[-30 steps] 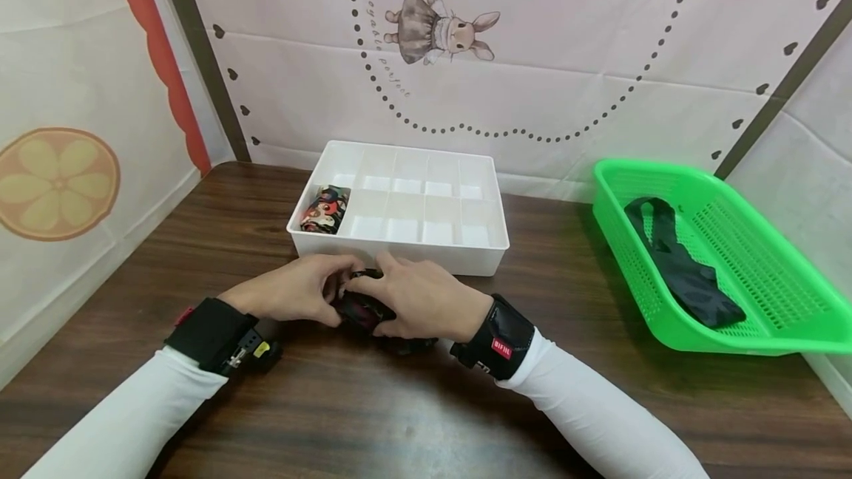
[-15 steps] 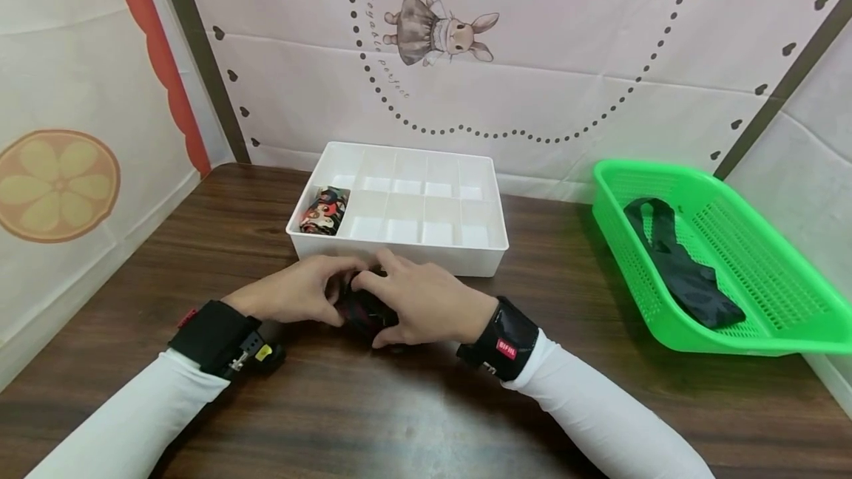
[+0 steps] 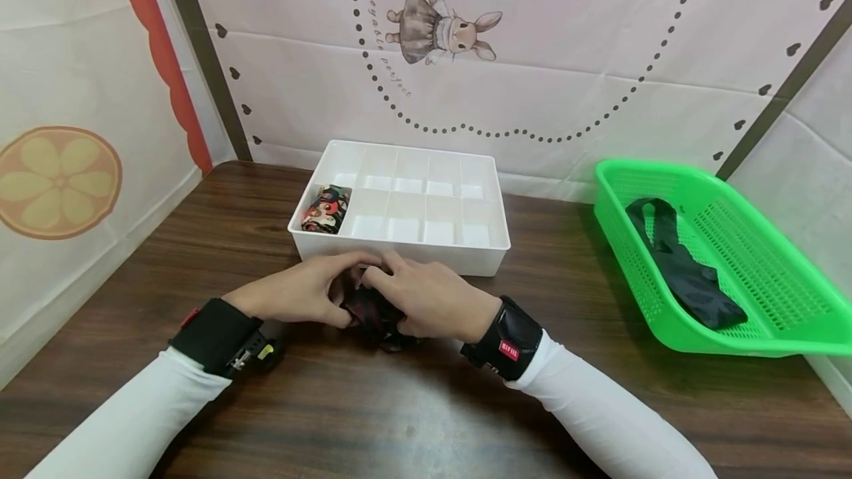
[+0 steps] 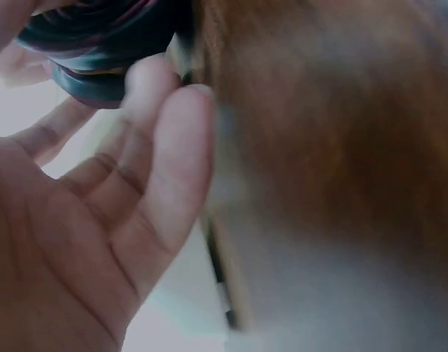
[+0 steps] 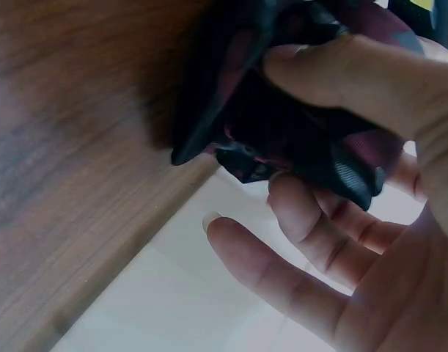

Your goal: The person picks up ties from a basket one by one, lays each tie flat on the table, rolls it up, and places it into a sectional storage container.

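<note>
Between left grip [image 3: 299,292] and right grip [image 3: 439,299], dark cloth [image 3: 374,313], partly hidden

Pale backdrop [image 3: 566,21] across top. Sideways rabbit print [image 3: 442,29] upper centre, dotted line [image 3: 488,134] curving below it. Fruit-slice print [image 3: 60,182] at left edge, red trim [image 3: 163,50] upper left. Brown wood-grain counter [image 3: 333,420] across bottom.

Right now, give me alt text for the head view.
A person's left hand and right hand grip a dark bundle at a brown table, near a white divided box holding colourful fabric. At right, a green basket holds dark cloth.
</note>
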Available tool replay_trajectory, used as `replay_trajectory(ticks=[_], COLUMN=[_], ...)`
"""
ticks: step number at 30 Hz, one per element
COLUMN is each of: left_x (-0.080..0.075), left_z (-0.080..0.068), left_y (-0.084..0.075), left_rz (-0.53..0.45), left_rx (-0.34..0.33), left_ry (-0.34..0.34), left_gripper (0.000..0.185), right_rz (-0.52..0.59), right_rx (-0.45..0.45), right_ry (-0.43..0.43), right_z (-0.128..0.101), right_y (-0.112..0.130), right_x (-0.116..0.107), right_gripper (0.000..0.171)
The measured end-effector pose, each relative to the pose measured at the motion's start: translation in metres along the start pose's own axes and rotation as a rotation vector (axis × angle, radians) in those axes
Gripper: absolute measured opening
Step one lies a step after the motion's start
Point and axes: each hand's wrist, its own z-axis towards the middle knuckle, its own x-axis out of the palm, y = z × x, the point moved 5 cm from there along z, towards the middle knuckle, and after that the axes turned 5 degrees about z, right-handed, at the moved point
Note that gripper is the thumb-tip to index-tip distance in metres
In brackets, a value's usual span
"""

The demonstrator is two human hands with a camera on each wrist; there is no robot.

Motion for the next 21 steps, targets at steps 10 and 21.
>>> replay_trajectory(ticks=[10,21], left_x=[-0.001,-0.001], left_z=[0.006,0.006], left_y=[-0.009,-0.015], left_rz=[0.081,0.143], left_rx=[0.036,0.015], left_ry=[-0.056,-0.072], left_gripper=[0.05,0.056], right_rz=[0.135,0.118], right_rx=[0.012,0.011], right_ry=[0.064,0.095], right_z=[-0.002,0.001], right_y=[-0.003,-0.002], right_x=[-0.009,0.0], right_gripper=[0.085,0.077])
